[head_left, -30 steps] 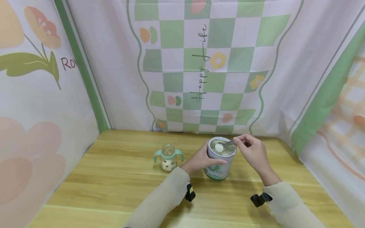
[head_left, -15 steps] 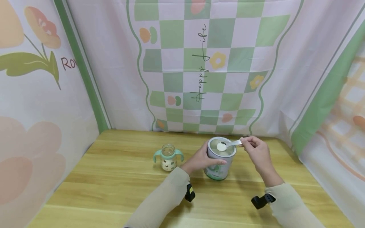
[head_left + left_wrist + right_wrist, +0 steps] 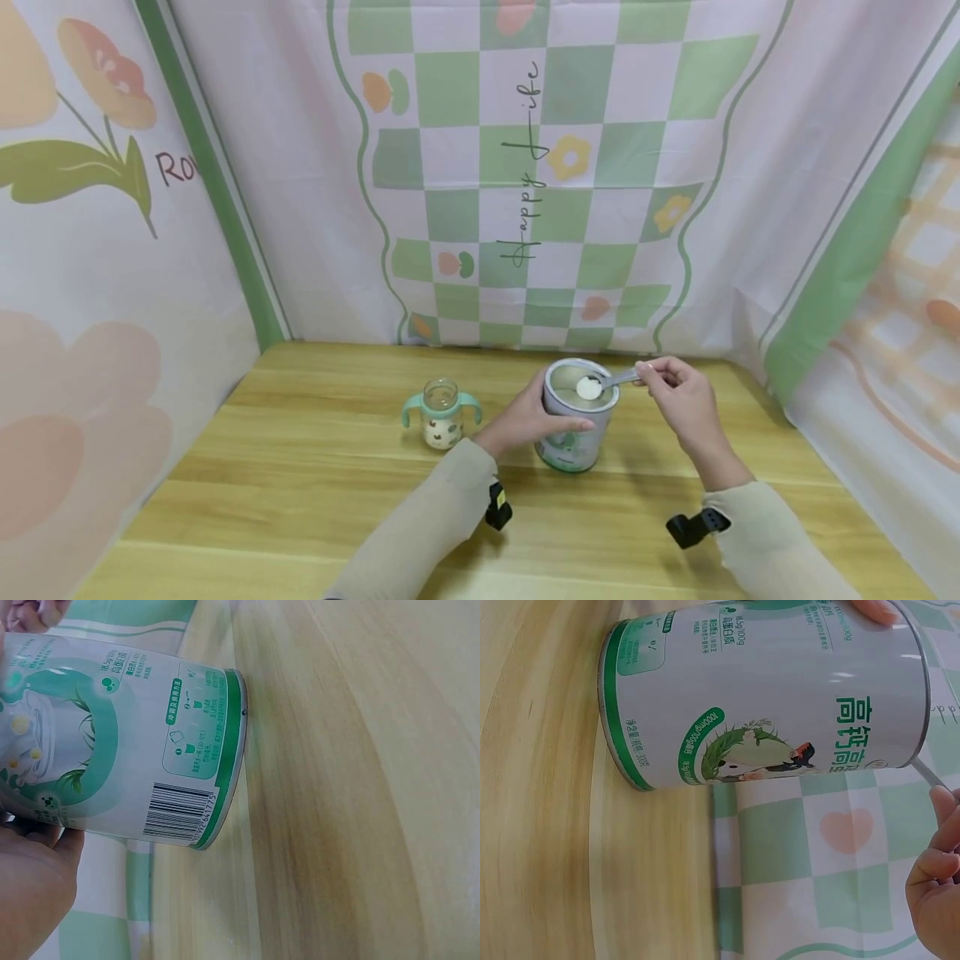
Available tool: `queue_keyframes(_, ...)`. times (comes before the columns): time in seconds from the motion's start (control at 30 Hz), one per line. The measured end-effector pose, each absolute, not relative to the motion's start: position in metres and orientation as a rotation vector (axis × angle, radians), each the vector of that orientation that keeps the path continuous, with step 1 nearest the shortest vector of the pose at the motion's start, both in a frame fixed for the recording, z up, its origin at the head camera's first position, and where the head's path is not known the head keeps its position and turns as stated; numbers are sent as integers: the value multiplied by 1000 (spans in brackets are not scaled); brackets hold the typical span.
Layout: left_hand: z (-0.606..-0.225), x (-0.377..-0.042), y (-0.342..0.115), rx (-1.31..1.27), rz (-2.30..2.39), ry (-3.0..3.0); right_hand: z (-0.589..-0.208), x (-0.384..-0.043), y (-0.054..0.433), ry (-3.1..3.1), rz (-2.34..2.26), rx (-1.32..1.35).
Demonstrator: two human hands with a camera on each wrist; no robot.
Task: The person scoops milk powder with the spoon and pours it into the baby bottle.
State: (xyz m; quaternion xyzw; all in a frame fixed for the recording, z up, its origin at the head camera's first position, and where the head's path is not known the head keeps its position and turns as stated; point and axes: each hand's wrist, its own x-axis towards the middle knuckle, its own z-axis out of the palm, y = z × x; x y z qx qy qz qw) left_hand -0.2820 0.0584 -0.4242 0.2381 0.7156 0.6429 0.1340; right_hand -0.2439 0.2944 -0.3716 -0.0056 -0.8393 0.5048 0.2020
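Observation:
A white and green milk powder tin [image 3: 572, 446] stands upright without a lid on the wooden table. My left hand [image 3: 525, 422] wraps round its left side, thumb across the front; the left wrist view shows the tin's barcode side [image 3: 180, 810] above the left hand [image 3: 34, 885]. Between thumb and fingers, my right hand [image 3: 682, 408] pinches the handle of a spoon [image 3: 622, 377]. White powder [image 3: 589, 388] heaps in the spoon's bowl, at the tin's mouth. In the right wrist view the handle [image 3: 930, 774] slants past the rim to the right hand [image 3: 937, 889].
Left of the tin stands an uncapped sippy bottle [image 3: 442, 427] with two mint handles, close to my left wrist. A checkered cloth [image 3: 570, 225] hangs behind the table [image 3: 300, 467]. More printed cloth closes in both sides.
My right hand has shifted to the right, drawing the powder-filled spoon toward the right side of the tin's mouth. The left hand, tin and bottle stay in place.

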Motion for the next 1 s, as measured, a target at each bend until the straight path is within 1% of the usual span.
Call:
queue_keyframes(0.4, -423, -281, 58, 684, 1851, 2090, -368, -243, 291, -2331, 1436, -1)
queue_keyframes(0.73, -421, -281, 59, 600, 1819, 2149, -363, -241, 287, -2277, 1561, 29)
queue_keyframes(1.0, -414, -280, 58, 639, 1800, 2156, -358, -242, 285, -2238, 1628, 74)
